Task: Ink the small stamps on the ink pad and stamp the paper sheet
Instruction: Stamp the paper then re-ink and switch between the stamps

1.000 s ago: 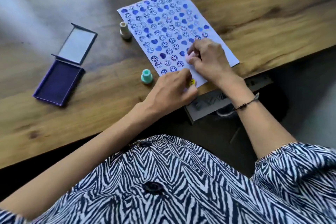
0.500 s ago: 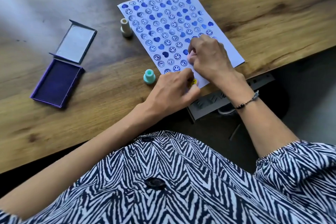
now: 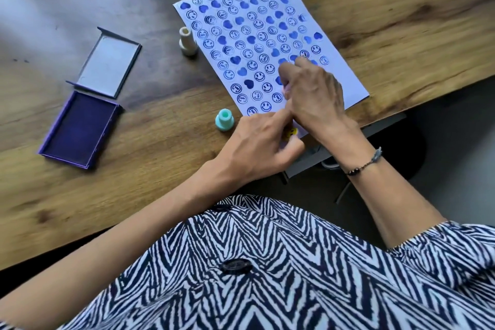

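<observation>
Under the right hand (image 3: 313, 96), whose fingers clench a mostly hidden pinkish stamp (image 3: 286, 87) against the paper sheet (image 3: 348, 83), pressure should go straight down while the left hand (image 3: 257, 147), fingers pinching a yellow stamp (image 3: 290, 132) just nearer, steadies that sheet.

2 loose stamps (image 3: 224, 120); 1 ink pad (image 3: 79, 130); 1 paper sheet (image 3: 348, 83); 2 hands (image 3: 261, 146).
</observation>
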